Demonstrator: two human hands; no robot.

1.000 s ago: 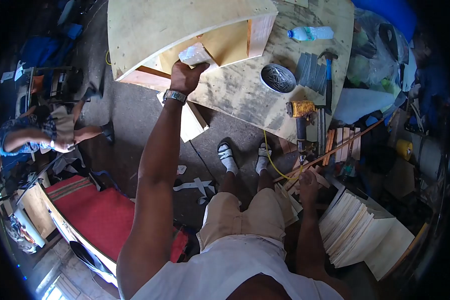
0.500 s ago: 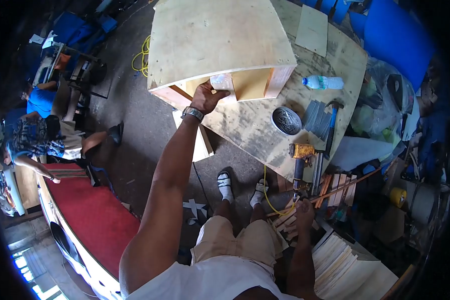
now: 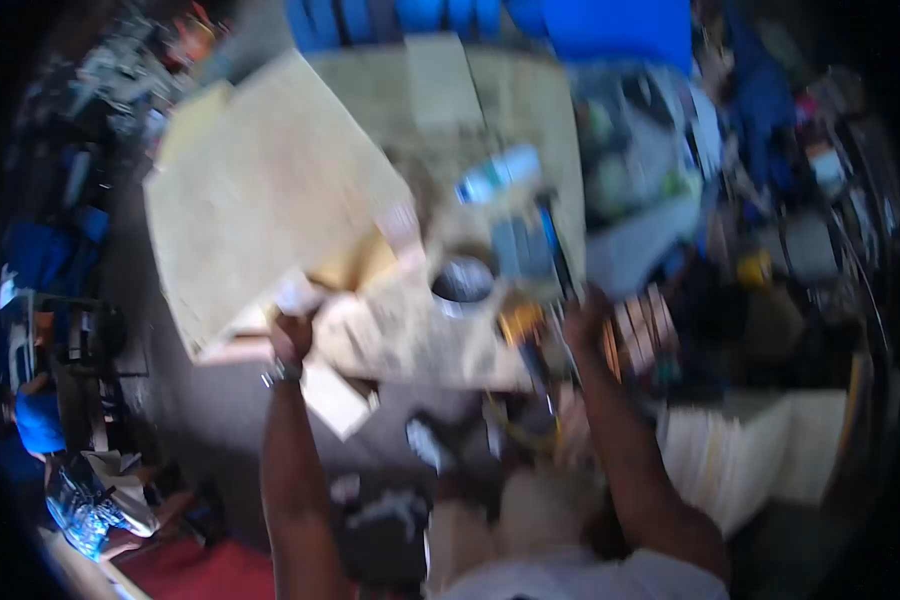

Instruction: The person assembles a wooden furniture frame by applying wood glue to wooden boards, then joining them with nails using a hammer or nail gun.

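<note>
Right hand (image 3: 587, 315) now up at hammer (image 3: 557, 245) near table (image 3: 540, 110) edge, grip unclear; left hand (image 3: 291, 338) around pale piece (image 3: 295, 294) at box (image 3: 270, 190) opening

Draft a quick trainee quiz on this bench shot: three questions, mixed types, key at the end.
1. True or false: the bottle stands upright on the table.
2. Pick one. The right hand is at the handle end of which tool?
A) saw
B) hammer
C) paintbrush
3. Short answer: on which of the person's wrists is the watch?

Key:
1. False; it lies on its side.
2. B
3. The left wrist.
</note>
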